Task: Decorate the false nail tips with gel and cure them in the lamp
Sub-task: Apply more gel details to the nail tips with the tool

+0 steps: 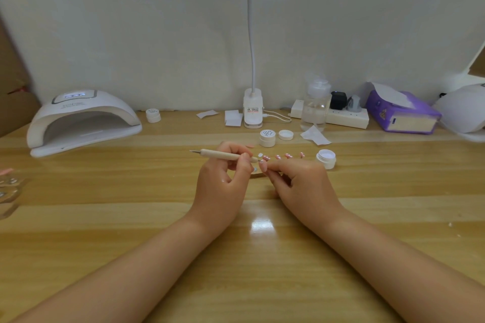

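A wooden tabletop (131, 217) stands against a white wall, lit by a clip lamp (252, 110) at the back. The left hand (223, 181) has its fingers (237, 151) curled round a wooden dotting tool (225, 155), which lies nearly level with its working end at the right. The right hand (301, 183) pinches a pink nail tip (263, 166) between curled fingertips, and the tool's end touches that tip. Just beyond the hands a row of tips (284, 156) lies on the tabletop, with an open gel jar (326, 158) at its right end. The curing lamp (84, 120) sits well apart at the far left.
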A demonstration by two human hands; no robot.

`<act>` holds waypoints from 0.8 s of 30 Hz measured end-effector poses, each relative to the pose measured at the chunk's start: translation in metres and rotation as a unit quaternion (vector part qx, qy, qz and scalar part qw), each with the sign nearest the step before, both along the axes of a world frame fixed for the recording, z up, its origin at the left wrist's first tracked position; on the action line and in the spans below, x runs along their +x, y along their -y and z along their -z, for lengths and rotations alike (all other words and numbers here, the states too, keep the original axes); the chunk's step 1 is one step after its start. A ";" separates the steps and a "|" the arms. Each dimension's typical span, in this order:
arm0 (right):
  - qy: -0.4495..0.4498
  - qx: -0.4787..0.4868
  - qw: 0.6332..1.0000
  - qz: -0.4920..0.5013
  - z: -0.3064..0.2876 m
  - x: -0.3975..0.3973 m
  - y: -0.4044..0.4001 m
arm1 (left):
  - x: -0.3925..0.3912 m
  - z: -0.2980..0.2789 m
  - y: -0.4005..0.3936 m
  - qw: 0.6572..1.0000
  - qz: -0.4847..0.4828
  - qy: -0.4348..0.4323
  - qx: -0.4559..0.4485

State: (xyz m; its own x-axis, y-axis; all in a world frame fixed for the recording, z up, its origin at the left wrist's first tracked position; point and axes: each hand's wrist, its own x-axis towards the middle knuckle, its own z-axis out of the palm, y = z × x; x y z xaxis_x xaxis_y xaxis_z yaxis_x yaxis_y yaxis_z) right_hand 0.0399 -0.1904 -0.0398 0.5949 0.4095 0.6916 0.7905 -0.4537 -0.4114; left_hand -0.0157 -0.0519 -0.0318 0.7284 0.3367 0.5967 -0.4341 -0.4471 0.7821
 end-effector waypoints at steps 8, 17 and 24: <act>0.009 0.003 1.000 -0.001 0.001 -0.001 0.000 | 0.000 0.000 0.000 1.000 0.003 -0.001 0.001; 0.027 0.009 1.000 -0.005 -0.001 -0.002 0.000 | 0.000 0.000 0.000 1.000 0.002 -0.001 -0.002; 0.033 0.008 0.999 0.008 -0.002 -0.002 0.000 | -0.001 0.000 0.000 1.000 -0.003 0.005 -0.003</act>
State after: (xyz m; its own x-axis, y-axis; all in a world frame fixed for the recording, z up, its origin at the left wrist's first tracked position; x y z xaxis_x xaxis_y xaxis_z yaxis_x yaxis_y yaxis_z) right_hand 0.0376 -0.1903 -0.0383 0.5546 0.3886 0.7358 0.8086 -0.4605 -0.3662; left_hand -0.0167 -0.0518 -0.0316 0.7203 0.3441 0.6023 -0.4397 -0.4451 0.7801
